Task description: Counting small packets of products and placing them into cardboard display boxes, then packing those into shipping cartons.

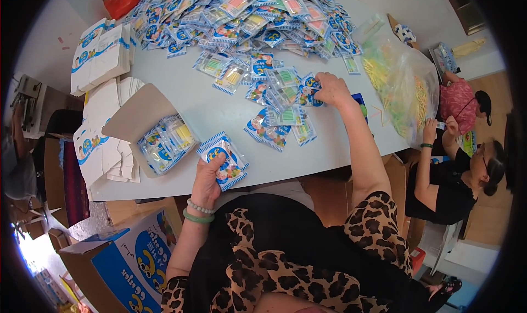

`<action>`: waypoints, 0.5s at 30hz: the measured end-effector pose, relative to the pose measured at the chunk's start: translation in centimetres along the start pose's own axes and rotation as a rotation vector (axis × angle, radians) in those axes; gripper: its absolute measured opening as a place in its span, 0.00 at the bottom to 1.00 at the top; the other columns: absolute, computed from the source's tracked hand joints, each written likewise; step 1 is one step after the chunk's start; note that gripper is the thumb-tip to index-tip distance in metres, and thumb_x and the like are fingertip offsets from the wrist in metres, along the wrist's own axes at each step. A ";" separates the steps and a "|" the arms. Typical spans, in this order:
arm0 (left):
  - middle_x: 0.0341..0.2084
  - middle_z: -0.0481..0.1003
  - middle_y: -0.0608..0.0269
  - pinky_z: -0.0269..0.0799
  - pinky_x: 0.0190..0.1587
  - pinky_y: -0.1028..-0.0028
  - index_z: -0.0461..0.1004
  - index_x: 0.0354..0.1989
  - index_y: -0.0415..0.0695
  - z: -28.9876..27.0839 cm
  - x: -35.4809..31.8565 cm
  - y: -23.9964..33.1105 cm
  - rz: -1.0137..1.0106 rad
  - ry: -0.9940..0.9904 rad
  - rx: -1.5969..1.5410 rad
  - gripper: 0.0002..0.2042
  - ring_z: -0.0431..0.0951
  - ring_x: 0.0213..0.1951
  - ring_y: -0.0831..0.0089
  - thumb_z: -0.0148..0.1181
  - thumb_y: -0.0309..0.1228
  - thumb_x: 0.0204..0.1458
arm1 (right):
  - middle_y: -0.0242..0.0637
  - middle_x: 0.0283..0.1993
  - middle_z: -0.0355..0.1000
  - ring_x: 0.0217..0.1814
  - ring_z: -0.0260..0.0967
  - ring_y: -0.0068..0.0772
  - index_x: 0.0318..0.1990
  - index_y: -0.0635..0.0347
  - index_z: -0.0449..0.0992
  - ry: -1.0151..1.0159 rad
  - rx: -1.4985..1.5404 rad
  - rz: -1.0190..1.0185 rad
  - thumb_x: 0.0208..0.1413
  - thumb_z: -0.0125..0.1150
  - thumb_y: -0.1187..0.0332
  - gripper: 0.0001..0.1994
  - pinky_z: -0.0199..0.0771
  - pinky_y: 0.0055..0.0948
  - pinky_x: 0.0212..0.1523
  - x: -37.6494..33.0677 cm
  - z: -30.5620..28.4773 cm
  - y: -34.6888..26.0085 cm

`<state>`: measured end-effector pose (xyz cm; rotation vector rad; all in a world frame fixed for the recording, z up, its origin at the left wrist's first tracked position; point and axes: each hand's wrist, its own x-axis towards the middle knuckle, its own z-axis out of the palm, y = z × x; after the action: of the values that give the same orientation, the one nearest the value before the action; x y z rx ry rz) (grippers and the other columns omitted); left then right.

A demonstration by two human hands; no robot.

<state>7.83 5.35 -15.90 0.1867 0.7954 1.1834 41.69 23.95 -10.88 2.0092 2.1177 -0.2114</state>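
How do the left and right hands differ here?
The left hand wears a green bangle and beaded bracelet; the right hand wears neither. The left hand holds a packet beside the open box; the right hand reaches farther across the table, touching another packet. Both are ungloved.

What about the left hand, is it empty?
No, the left hand grips at least one blue-and-white packet, thumb on top.

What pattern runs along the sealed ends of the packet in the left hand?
Blue and white stripes; the packet shows best in the head view.
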 end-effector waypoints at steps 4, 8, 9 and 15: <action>0.41 0.76 0.58 0.79 0.44 0.64 0.68 0.50 0.38 -1.3 0.5 -0.4 -0.002 -0.057 0.013 0.16 0.80 0.40 0.65 0.60 0.25 0.53 | 0.42 0.51 0.68 0.57 0.64 0.45 0.52 0.58 0.67 -0.003 0.268 0.116 0.43 0.66 0.58 0.27 0.64 0.42 0.53 -3.8 0.1 -0.8; 0.40 0.77 0.58 0.80 0.43 0.64 0.69 0.49 0.38 -1.1 0.5 -0.4 0.000 -0.054 0.021 0.16 0.80 0.40 0.66 0.60 0.25 0.53 | 0.48 0.44 0.70 0.50 0.70 0.46 0.55 0.59 0.66 0.259 0.293 0.253 0.37 0.71 0.54 0.37 0.70 0.38 0.47 -4.8 3.7 -0.8; 0.40 0.76 0.58 0.80 0.42 0.65 0.69 0.49 0.39 -1.0 0.4 -0.4 0.004 -0.036 0.014 0.16 0.80 0.39 0.67 0.61 0.25 0.52 | 0.50 0.43 0.70 0.50 0.70 0.46 0.56 0.59 0.65 0.227 0.248 0.347 0.36 0.71 0.54 0.37 0.71 0.38 0.46 -4.7 4.0 -1.3; 0.40 0.76 0.58 0.79 0.44 0.65 0.68 0.50 0.38 -1.2 0.2 -0.5 0.017 -0.054 0.008 0.16 0.79 0.40 0.67 0.59 0.23 0.53 | 0.50 0.36 0.73 0.37 0.73 0.47 0.43 0.63 0.72 0.333 0.348 0.194 0.32 0.72 0.57 0.29 0.71 0.39 0.37 -3.0 6.2 0.4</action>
<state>7.44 5.01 -17.09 0.2318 0.7522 1.1869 42.60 19.50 -16.06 2.5953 2.1725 -0.2414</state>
